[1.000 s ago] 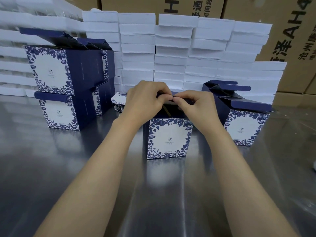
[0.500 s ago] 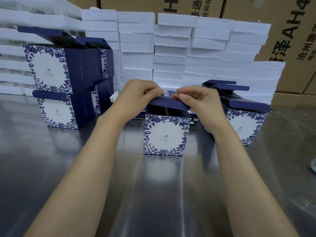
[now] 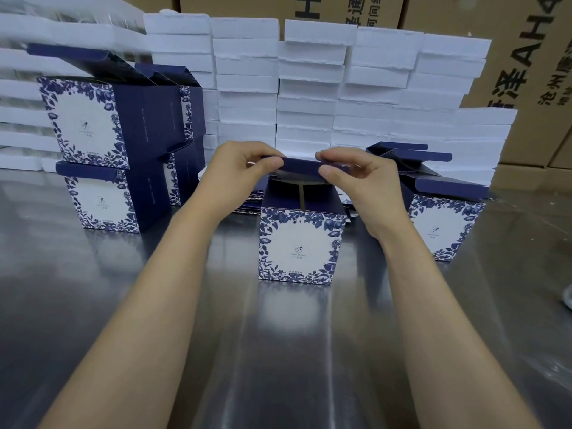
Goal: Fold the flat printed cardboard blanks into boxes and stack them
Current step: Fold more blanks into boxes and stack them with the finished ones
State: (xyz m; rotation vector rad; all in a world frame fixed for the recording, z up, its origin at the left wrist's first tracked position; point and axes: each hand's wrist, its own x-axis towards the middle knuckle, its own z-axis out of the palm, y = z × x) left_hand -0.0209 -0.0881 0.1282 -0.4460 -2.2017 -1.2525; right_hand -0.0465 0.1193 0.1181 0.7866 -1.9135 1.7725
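— Now, where is the box (image 3: 301,246) being worked on?

— It is stood upright on the steel tabletop (image 3: 93,305), near the middle, its blue floral panel turned toward the camera. Its navy lid flap (image 3: 301,165) is raised above the open top and is pinched at either end: by the left hand (image 3: 240,173) at the left end, by the right hand (image 3: 360,178) at the right, thumb and fingers curled on the card.

— What is seen inside?

— Only a brown cardboard interior with a seam; contents cannot be made out.

— And the other boxes?

— A stack of folded boxes (image 3: 114,150), two high, is placed at the left with lids open. One open box (image 3: 445,218) is set just right of the hands. Flat blanks (image 3: 250,205) are laid behind the box. White foam blocks (image 3: 309,88) are piled along the back.
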